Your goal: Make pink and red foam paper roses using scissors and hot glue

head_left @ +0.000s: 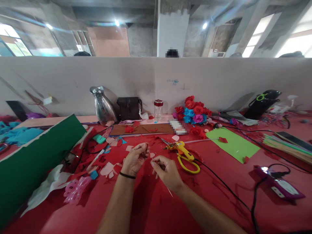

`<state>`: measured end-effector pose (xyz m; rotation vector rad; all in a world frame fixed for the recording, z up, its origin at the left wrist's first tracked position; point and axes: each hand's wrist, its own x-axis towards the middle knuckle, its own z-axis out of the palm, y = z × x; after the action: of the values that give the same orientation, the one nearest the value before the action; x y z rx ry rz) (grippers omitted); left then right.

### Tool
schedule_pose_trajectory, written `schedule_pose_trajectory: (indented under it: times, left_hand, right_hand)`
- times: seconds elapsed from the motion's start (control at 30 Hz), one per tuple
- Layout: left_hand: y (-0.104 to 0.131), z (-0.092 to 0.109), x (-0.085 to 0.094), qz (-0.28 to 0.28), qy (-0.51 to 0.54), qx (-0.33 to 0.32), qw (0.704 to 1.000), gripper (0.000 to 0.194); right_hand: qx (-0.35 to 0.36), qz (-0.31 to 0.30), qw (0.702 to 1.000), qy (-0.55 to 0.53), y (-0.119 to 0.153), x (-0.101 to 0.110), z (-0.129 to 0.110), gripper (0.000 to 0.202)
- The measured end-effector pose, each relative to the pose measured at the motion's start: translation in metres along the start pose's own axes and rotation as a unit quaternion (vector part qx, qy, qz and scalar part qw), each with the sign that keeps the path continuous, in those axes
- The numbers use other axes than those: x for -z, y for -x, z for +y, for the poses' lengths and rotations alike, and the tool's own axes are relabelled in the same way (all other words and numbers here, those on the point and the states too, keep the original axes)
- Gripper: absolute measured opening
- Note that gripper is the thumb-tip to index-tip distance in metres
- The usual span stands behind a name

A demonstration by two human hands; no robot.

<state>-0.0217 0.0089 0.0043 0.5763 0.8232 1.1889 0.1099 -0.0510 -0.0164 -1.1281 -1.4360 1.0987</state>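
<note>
My left hand (136,158), with a black band at the wrist, is closed in a pinch at the upper end of a thin pale stick (170,192). Something small and reddish shows at its fingertips, too small to name. Lower along the stick, my right hand (166,170) is closed round it, and the far end sticks out below that hand. Just right of my hands lie a yellow glue gun (184,151) and scissors with yellow handles (188,170). Pink and red petal-shaped cutouts (107,169) are scattered to the left.
A green board (41,169) leans at left beside a pink plastic piece (76,190). Behind are a steel jug (103,105), black bag (129,109), glass jar (158,112) and artificial flowers (193,110). At right are a light-green sheet (234,144), cables and a purple power strip (280,185).
</note>
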Motion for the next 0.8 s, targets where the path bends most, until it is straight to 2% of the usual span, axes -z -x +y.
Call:
schedule_pose_trajectory:
  times: [0.17, 0.3, 0.5, 0.63, 0.7, 0.8]
  left_hand:
    - [0.002, 0.001, -0.001, 0.000, -0.025, 0.015, 1.000, 0.009]
    - [0.002, 0.008, 0.003, 0.007, -0.025, 0.000, 1.000, 0.008]
    - [0.012, 0.033, 0.024, 0.055, 0.043, -0.040, 0.997, 0.014]
    - [0.031, 0.046, 0.046, 0.082, 0.089, -0.054, 0.991, 0.017]
    - [0.038, 0.049, 0.057, 0.085, 0.111, -0.055, 0.989, 0.019]
    - [0.040, 0.047, 0.067, 0.079, 0.121, -0.047, 0.988, 0.023]
  right_hand:
    - [-0.037, -0.014, 0.999, -0.003, -0.002, -0.001, 0.007, 0.025]
    - [-0.021, -0.029, 0.999, 0.027, 0.002, -0.009, 0.009, 0.021]
    - [0.080, -0.115, 0.980, 0.142, 0.021, -0.022, 0.003, 0.020]
    - [0.183, -0.187, 0.933, 0.248, 0.031, -0.025, -0.004, 0.033]
    - [0.199, -0.189, 0.916, 0.293, 0.031, -0.026, -0.006, 0.038]
    - [0.135, -0.136, 0.920, 0.341, 0.019, -0.029, -0.004, 0.033]
